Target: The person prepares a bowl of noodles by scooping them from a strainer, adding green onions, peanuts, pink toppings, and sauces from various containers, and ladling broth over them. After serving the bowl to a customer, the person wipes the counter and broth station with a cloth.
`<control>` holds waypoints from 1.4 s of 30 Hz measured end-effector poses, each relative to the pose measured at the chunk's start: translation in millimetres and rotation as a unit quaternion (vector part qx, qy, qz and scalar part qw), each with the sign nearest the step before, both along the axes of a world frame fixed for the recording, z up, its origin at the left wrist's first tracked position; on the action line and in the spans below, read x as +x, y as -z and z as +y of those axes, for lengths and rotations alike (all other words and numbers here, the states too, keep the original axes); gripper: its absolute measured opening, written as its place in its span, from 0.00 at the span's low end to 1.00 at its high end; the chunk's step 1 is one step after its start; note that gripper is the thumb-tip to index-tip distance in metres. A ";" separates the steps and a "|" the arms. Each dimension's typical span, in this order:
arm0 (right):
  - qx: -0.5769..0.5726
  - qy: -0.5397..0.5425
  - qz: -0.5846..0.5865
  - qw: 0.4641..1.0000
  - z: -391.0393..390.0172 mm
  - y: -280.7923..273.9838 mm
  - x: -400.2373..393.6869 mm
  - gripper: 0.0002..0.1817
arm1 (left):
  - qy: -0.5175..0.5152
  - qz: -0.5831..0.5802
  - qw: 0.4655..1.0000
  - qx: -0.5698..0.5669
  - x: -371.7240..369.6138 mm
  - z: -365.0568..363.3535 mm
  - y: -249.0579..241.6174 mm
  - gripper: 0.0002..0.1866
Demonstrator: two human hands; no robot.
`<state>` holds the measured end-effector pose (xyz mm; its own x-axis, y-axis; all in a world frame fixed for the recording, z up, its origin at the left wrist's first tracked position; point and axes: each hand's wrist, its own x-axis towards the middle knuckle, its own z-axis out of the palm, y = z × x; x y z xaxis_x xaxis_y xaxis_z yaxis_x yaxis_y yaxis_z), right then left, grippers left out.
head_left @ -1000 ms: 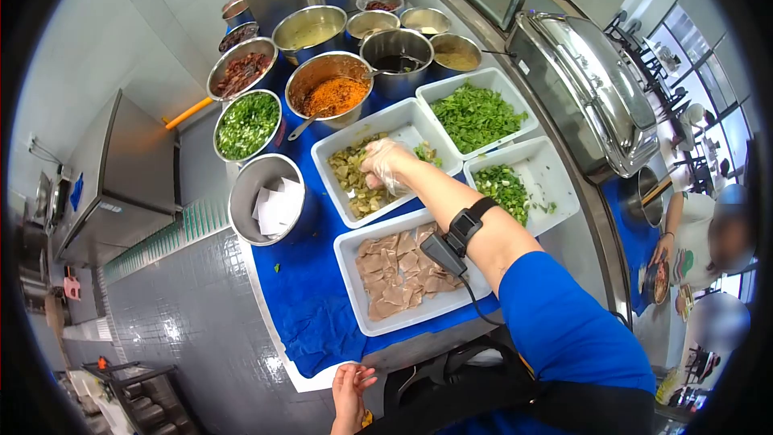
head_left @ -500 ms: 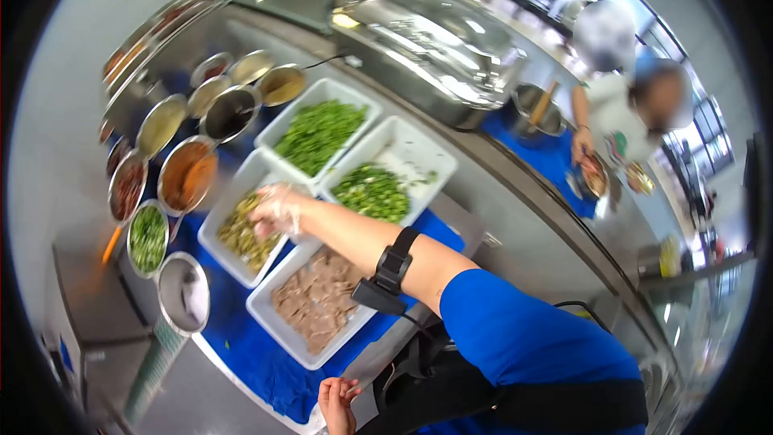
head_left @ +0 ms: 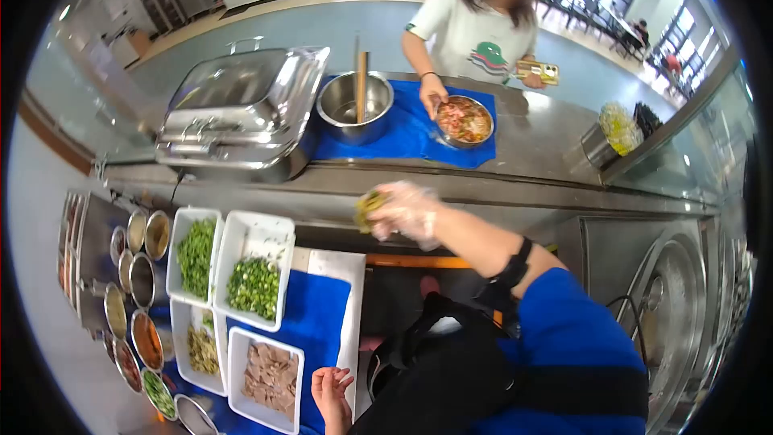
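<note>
My right hand [head_left: 407, 211], in a clear plastic glove, is closed around a clump of chopped pickled greens [head_left: 369, 211]. It is over the gap between the trays and the counter. The same olive-green pieces lie in a white tray [head_left: 179, 352] at the lower left. My left hand [head_left: 330, 395] is bare, with its fingers loosely curled and apart, and nothing shows in it. Beside it stands a white tray of sliced meat [head_left: 270, 374]. On the counter a person's hand [head_left: 432, 95] touches a metal bowl of food [head_left: 465, 121].
Two more white trays hold chopped green onion [head_left: 254, 283] and chopped green herbs [head_left: 196, 258]. Several metal seasoning pots [head_left: 147, 341] crowd the far left. Along the counter are a chafing dish [head_left: 233, 105], a metal pot [head_left: 354, 105] with wooden sticks and a glass guard [head_left: 692, 129].
My right hand has left the tray of pickled greens with a clump and moved toward the counter. The view has turned toward the person and bowl. My left hand stays low, its fingers slightly looser.
</note>
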<state>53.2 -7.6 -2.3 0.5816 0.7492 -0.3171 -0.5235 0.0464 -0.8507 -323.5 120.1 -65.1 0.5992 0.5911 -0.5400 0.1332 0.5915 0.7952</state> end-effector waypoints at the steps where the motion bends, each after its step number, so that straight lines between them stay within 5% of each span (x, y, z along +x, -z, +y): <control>1: -0.025 0.023 -0.004 0.999 -35.5 -7.8 18.8 0.15 | 0.017 0.001 1.000 0.002 16.5 -4.9 -2.7 0.06; 7: -0.209 0.226 -0.123 0.944 -195.2 -39.0 132.6 0.19 | 0.084 0.020 0.996 0.021 111.6 -42.5 -15.9 0.06; 9: -0.419 0.161 -0.306 0.840 -213.2 -55.3 169.0 0.13 | 0.096 0.014 0.995 0.024 143.7 -60.8 -24.1 0.06; 12: -0.463 0.133 -0.563 0.672 -211.4 -26.9 199.0 0.16 | 0.095 0.031 0.994 0.041 160.0 -74.1 -30.5 0.06; 15: -0.532 0.034 -0.476 0.700 -194.8 -30.4 222.0 0.19 | 0.070 0.044 0.996 0.046 163.9 -80.8 -32.1 0.06; 21: -0.478 -0.105 -0.406 0.771 -186.0 -37.2 235.9 0.18 | 0.029 0.054 0.997 0.052 165.6 -88.3 -32.3 0.06; 24: -0.487 -0.151 -0.426 0.747 -185.2 -50.1 236.9 0.18 | 0.026 0.061 0.996 0.054 169.8 -88.9 -31.6 0.06; 27: -0.415 -0.064 -0.554 0.719 -190.5 -33.8 240.6 0.19 | 0.035 0.057 0.996 0.060 179.8 -90.9 -35.0 0.06; 30: -0.442 -0.058 -0.507 0.738 -188.3 -47.1 231.2 0.18 | 0.041 0.036 0.996 0.065 190.2 -90.0 -39.8 0.06; 35: -0.502 -0.063 -0.629 0.590 -188.5 -64.9 224.6 0.10 | 0.059 -0.012 0.995 0.079 204.1 -83.3 -33.4 0.06; 42: -0.339 0.111 -0.699 0.619 -178.8 -45.7 223.7 0.07 | 0.043 -0.008 0.996 0.072 192.4 -84.3 -32.3 0.05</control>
